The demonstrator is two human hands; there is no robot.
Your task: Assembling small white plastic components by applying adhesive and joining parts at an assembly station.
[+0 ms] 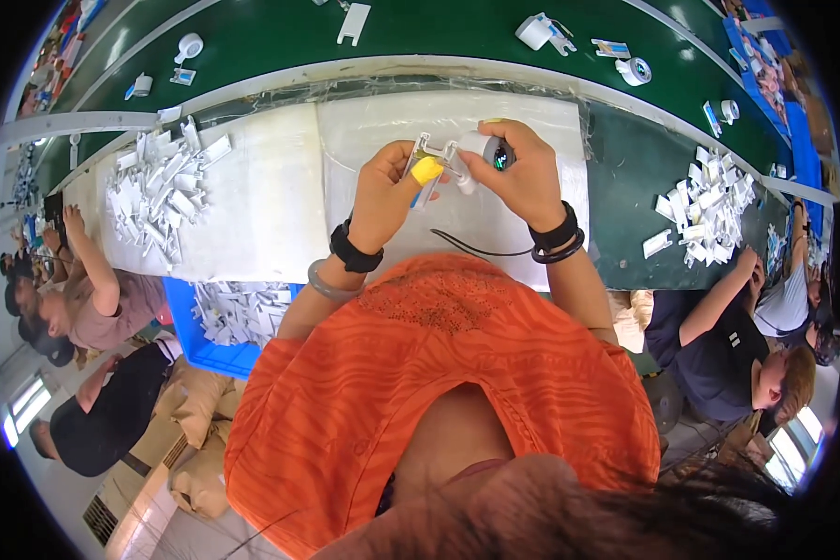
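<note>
My left hand (pixel 387 191), with a yellow cot on one finger, pinches a small clear plastic piece (pixel 429 159) over the white mat (pixel 280 196). My right hand (pixel 523 173) grips a small white roll-shaped part with a dark shiny centre (pixel 491 152) and presses it against that clear piece. Both hands meet above the mat's middle. A thin black cord (pixel 476 249) lies on the mat just below my right wrist.
A pile of white plastic parts (pixel 159 191) lies on the mat's left, another pile (pixel 709 205) at the right. A blue bin (pixel 224 327) of white parts stands below the left. The green belt (pixel 420 33) carries tape rolls. Other people sit on both sides.
</note>
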